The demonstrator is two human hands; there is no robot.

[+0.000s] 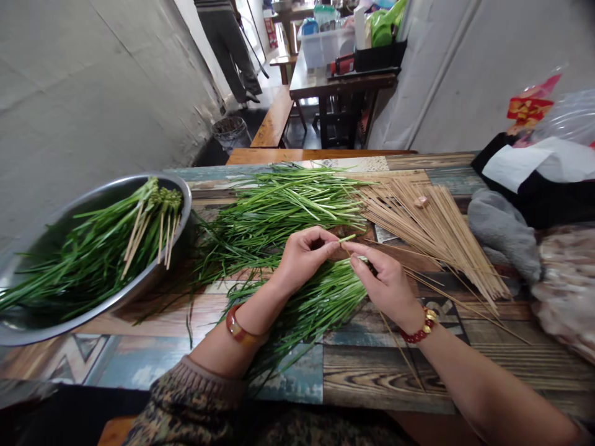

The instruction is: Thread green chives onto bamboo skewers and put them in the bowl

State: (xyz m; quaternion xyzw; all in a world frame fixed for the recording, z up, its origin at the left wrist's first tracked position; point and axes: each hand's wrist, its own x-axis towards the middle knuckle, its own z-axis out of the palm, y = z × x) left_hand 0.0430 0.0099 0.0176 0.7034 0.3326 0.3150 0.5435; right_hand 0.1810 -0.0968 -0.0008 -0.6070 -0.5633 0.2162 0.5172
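My left hand is closed in a pinch on a green chive stalk, whose pale end sticks out past the fingertips. My right hand pinches a thin bamboo skewer, which slants down below the palm toward the table's near edge. Its tip meets the stalk between the two hands; whether it pierces the stalk I cannot tell. Loose chives lie under my hands, and a bigger heap of chives spreads just beyond. Many bare bamboo skewers fan out on the right.
At left, a metal basin holds chives and several skewered chive bundles. Grey cloth and a bulging plastic bag sit at right. Beyond the patterned table are a bench, a bucket and a standing person.
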